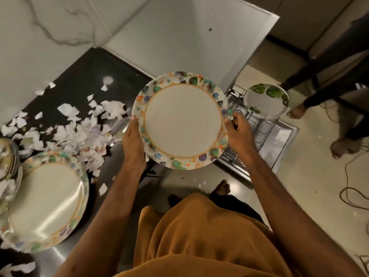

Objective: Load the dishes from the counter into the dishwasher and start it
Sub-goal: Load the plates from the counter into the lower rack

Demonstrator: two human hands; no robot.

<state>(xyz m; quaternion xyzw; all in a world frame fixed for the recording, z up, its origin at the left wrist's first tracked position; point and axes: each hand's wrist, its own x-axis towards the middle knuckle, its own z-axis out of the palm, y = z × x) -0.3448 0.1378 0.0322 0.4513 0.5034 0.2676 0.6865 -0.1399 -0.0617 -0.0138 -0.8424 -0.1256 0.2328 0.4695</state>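
The person holds a dinner plate (182, 120) flat in the air, over the near edge of the black counter (83, 76) and next to the dishwasher rack (261, 132). The left hand (132, 140) grips the left rim with the thumb on top. The right hand (237, 130) grips the right rim, thumb on top and fingers curled under.

Lots of torn paper scraps (83, 128) lie all over the counter to the left. A stack of plates (46, 198) sits on the counter at the near left, close to its edge. To the right the rack is pulled out low, and a green-leaf plate (263, 102) stands up in its far end. The wires nearer to the hands hold no dishes.

Another person's bare feet (297, 112) stand just past the rack on the far right. Thin cables (351, 196) loop on the pale floor (299, 186) at the right.
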